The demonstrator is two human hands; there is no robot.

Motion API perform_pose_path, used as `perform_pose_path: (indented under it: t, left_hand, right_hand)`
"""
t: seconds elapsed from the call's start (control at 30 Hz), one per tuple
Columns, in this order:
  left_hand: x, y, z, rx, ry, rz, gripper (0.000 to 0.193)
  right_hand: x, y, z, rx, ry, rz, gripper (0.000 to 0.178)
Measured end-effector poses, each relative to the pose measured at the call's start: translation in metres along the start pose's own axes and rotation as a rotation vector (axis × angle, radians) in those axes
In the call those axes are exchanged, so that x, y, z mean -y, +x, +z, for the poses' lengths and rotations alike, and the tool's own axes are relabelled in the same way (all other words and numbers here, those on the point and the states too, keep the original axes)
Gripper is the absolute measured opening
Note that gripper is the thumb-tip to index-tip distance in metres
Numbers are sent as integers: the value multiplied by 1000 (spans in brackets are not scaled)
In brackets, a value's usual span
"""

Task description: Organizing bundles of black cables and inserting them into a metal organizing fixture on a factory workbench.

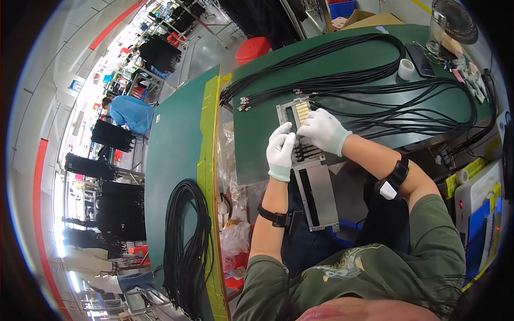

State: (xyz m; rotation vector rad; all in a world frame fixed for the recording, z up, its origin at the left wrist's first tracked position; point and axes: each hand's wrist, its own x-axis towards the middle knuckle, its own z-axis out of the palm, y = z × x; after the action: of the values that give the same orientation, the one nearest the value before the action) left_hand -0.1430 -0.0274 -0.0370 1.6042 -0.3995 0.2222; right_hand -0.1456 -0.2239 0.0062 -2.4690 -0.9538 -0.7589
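Note:
A long silver metal fixture [322, 197] with dark slots reaches from the green table past its near edge, over my lap. In its far part lies a row of cream-coloured blocks [302, 111], with several black cable ends lined up nearer to me. My left hand [280, 153], in a white glove, is at the fixture's left rim, thumb and fingers drawn together. My right hand [325, 131], also gloved, bends over the row from the right with its fingertips pinched. What either hand holds is too small and covered to make out.
Bundles of black cables [342, 45] loop across the green table [257, 155]. A white tape roll [406, 69], a phone [421, 60] and a clear cup [436, 35] are at the far right. Another cable coil [184, 241] lies on the left table. A person in blue [131, 113] is farther off.

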Motion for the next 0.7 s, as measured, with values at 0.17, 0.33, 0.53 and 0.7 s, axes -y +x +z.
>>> perform_pose_path:
  t: [0.17,0.33,0.53,0.7]
  left_hand:
    - [-6,3,-5,-118,-164,-100,14]
    - [-6,4,-5,-128,39,-110,14]
    - [4,10,-23,-84,589,149,26]
    - [-1,9,-16,-127,444,23,25]
  right_hand:
    - [-20,-4,-25,157,81,232,13]
    - [-41,-11,-24,230,262,347,15]
    - [-41,-6,-20,241,209,344,13]
    - [-41,-8,-23,196,63,296,10]
